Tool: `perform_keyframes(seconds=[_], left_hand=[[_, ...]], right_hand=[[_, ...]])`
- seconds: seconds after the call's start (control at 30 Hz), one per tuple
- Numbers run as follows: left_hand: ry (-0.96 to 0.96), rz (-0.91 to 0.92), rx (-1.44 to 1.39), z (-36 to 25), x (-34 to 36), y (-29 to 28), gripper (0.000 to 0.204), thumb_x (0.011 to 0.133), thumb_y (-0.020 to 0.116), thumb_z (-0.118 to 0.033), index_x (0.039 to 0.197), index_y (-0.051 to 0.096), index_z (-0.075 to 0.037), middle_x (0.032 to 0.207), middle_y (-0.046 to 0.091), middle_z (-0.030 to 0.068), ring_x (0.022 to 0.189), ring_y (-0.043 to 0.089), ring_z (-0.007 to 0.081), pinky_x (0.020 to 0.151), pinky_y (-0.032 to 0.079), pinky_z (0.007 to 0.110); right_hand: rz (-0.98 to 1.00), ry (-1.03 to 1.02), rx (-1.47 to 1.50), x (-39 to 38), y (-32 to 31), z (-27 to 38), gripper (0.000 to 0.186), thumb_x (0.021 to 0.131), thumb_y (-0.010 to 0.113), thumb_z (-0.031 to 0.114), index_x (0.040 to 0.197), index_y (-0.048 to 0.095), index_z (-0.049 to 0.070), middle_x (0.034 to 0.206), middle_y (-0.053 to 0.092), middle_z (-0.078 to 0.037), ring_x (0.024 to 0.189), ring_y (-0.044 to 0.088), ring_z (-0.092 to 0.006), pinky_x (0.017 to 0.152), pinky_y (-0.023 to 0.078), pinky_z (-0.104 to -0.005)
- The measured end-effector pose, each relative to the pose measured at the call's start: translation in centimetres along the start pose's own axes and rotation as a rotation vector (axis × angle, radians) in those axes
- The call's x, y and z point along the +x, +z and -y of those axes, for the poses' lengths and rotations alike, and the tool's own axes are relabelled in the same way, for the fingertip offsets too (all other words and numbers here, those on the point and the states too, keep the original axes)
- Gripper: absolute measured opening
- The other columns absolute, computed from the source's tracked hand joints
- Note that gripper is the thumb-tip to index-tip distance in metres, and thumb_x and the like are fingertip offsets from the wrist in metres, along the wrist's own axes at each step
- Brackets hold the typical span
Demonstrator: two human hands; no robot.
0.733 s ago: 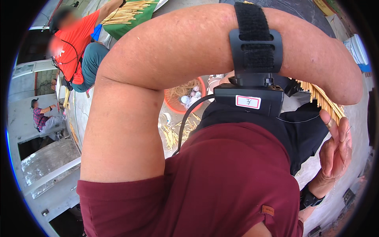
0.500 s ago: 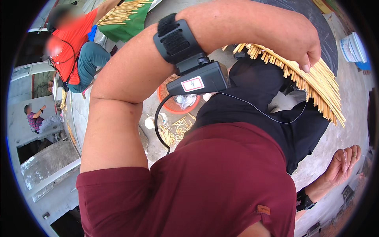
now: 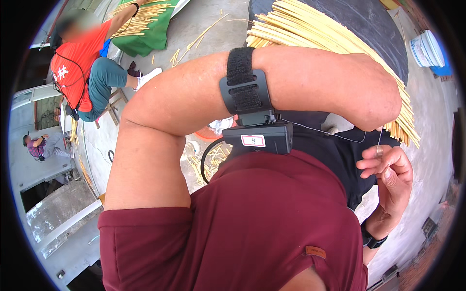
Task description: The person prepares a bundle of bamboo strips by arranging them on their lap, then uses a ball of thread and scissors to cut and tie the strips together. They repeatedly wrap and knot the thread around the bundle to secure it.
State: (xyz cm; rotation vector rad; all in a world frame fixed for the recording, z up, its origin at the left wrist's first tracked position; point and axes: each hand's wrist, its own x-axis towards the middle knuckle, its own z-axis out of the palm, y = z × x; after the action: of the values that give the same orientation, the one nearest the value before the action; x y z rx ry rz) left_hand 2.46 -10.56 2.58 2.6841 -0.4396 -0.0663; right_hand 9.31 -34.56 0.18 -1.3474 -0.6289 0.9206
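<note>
My left hand (image 3: 376, 99) is curled with its back up over the right end of a mat of thin yellow sticks (image 3: 310, 24). Most of its fingers are hidden underneath; one fingertip shows, and what it grips I cannot make out. Just below, my right hand (image 3: 392, 169) has its fingers bent in, thumb near them, with a thin pale thread (image 3: 380, 137) at its ringed finger, leading up toward the left hand. More thread loops across my dark trousers. The stick mat spreads from the top toward the right, over dark cloth (image 3: 357, 14).
An orange basket (image 3: 206, 133) with white stuff stands by my legs, near short stick offcuts (image 3: 208, 162). A white bucket (image 3: 427, 48) is at right. At left, a person in an orange shirt (image 3: 80, 60) works at sticks on green cloth (image 3: 145, 44); another sits farther back.
My right hand has moved up and left, close beneath the left hand. My left hand and forearm have come down, its fingers now mostly hidden. More of the stick mat shows beyond the arm.
</note>
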Motion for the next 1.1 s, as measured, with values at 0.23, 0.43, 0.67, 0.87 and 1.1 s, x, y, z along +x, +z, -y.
perform_keyframes(seconds=[0.23, 0.43, 0.67, 0.87, 1.1], left_hand=[[-0.008, -0.041, -0.406, 4.3, -2.9, 0.9, 0.013, 0.084, 0.063, -0.017, 0.082, 0.065, -0.005, 0.061, 0.057, 0.0064, 0.06, 0.056, 0.0188, 0.06, 0.044, 0.033], [-0.417, 0.203, -0.551, 9.4, -7.2, 1.8, 0.009, 0.086, 0.062, -0.013, 0.08, 0.064, -0.007, 0.059, 0.051, -0.0032, 0.058, 0.049, 0.0068, 0.058, 0.039, 0.027], [-0.473, 0.264, -0.601, 11.2, -8.4, 2.7, 0.012, 0.089, 0.061, -0.015, 0.081, 0.064, -0.007, 0.062, 0.053, -0.0044, 0.059, 0.048, 0.0048, 0.057, 0.038, 0.024], [-0.122, -0.186, -1.072, 6.8, -3.8, -0.6, 0.012, 0.088, 0.063, -0.017, 0.09, 0.069, -0.008, 0.069, 0.061, -0.0032, 0.06, 0.052, 0.0048, 0.052, 0.04, 0.025], [-0.004, -0.234, -0.396, -0.1, 4.9, -3.9, 0.015, 0.084, 0.063, -0.021, 0.091, 0.073, -0.012, 0.071, 0.066, -0.0013, 0.061, 0.057, 0.0084, 0.057, 0.045, 0.028]], right_hand=[[-0.331, -0.438, 0.722, -3.3, -12.8, -2.7, 0.009, 0.096, 0.051, 0.007, 0.089, 0.047, 0.003, 0.075, 0.049, -0.007, 0.068, 0.049, -0.0156, 0.069, 0.039, -0.0305], [-1.201, -0.468, 0.477, -11.0, -28.7, -12.9, 0.005, 0.096, 0.045, 0.003, 0.092, 0.047, 0.0, 0.075, 0.048, -0.008, 0.073, 0.05, -0.0202, 0.08, 0.045, -0.0363], [-1.512, -0.18, 0.26, -21.7, -38.3, -25.3, 0.015, 0.098, 0.043, 0.011, 0.088, 0.049, 0.002, 0.082, 0.055, -0.008, 0.071, 0.054, -0.0204, 0.065, 0.048, -0.0331], [-1.493, 0.33, -0.407, -14.8, -27.1, -19.1, 0.02, 0.092, 0.061, 0.025, 0.103, 0.062, 0.009, 0.073, 0.057, -0.002, 0.057, 0.047, -0.007, 0.051, 0.036, -0.0194], [-0.488, -0.373, -0.039, -0.7, -11.4, 1.6, 0.018, 0.099, 0.053, 0.019, 0.095, 0.05, 0.002, 0.137, 0.047, -0.028, 0.047, 0.036, -0.0027, 0.044, 0.03, -0.0142]])
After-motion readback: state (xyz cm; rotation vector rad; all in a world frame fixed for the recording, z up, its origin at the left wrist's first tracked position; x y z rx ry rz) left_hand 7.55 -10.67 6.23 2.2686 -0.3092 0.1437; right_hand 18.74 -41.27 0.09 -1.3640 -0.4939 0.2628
